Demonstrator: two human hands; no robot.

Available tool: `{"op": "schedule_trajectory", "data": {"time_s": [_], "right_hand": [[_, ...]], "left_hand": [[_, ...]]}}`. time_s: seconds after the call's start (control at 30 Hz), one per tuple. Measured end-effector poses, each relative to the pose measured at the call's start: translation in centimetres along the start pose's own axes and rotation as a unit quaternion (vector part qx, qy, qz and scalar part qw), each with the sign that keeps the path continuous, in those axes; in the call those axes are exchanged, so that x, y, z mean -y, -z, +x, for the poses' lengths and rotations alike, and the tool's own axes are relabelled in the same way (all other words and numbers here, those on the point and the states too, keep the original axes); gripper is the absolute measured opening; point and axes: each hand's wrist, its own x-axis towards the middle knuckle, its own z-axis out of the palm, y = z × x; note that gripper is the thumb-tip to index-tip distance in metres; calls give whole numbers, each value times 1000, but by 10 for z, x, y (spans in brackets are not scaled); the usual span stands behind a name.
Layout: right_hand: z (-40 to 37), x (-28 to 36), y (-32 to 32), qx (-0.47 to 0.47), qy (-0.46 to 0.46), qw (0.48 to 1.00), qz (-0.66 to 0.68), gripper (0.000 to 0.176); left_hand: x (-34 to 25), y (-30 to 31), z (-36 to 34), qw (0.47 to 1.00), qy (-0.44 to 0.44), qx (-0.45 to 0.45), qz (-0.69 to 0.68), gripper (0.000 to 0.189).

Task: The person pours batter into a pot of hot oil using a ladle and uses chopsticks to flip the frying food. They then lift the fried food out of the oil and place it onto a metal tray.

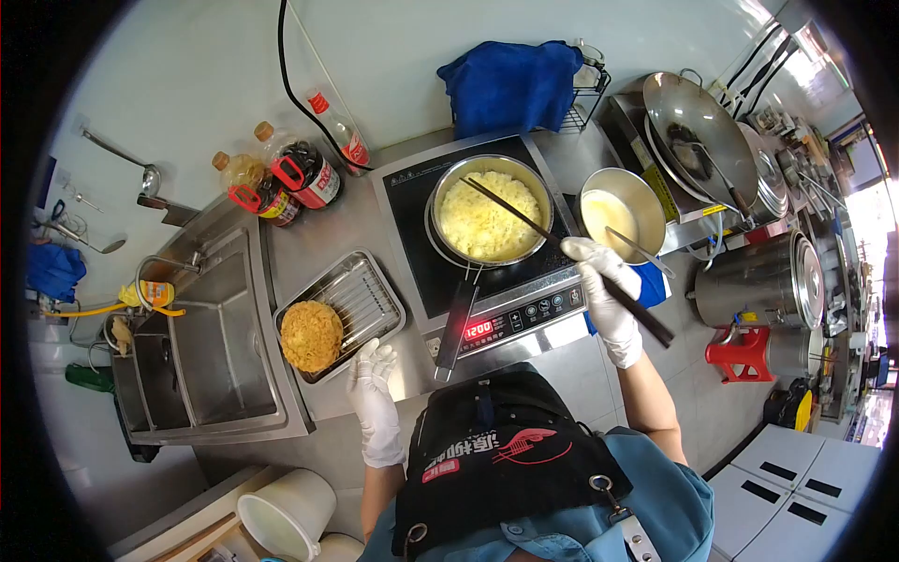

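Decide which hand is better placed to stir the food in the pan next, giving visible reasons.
Right, probably. The right hand grips the chopsticks, whose tips lie in the pan. The left hand rests empty on the counter beside the tray with the fried cake.

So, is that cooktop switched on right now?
On: the cooktop shows lit red digits on its panel, with the pan sitting on it.

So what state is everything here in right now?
induction cooker: on, display reads 1200.
pan: on the cooker, full of yellow food.
chopsticks: gripped by right hand, tips in pan.
tray: holds one browned round cake.
left hand: open, resting on counter by tray.
bowl: part full of pale liquid, spoon inside.
bottles: capped.
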Motion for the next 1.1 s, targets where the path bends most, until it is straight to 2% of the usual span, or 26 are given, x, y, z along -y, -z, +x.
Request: {"op": "schedule_trajectory", "data": {"time_s": [0.07, 0.13, 0.17, 0.2, 0.27, 0.73, 1.1], "right_hand": [[-2, 1, 2, -100, -94, 989, 58, 16], [0, 0, 3, -190, -202, 941, 193, 24], [0, -7, 2, -221, -216, 929, 202, 29], [-1, -13, 2, -222, -216, 929, 203, 29], [-3, -22, 1, -236, -252, 897, 276, 27], [-10, -36, -11, -208, -298, 897, 250, 30], [-5, -35, -8, -210, -289, 901, 246, 30]], "left_hand": [[1, 2, 2, 1000, -1, 4, -6, 32], [2, 3, 2, 1000, -4, 14, 2, 32], [1, 2, 2, 1000, -4, 14, 2, 32], [1, 1, 2, 1000, -6, 20, 5, 32], [1, -1, 2, 1000, -8, 27, 9, 32], [1, -2, 2, 1000, -10, 19, 12, 32], [-2, -6, 0, 999, -10, 29, 32, 34]]}}
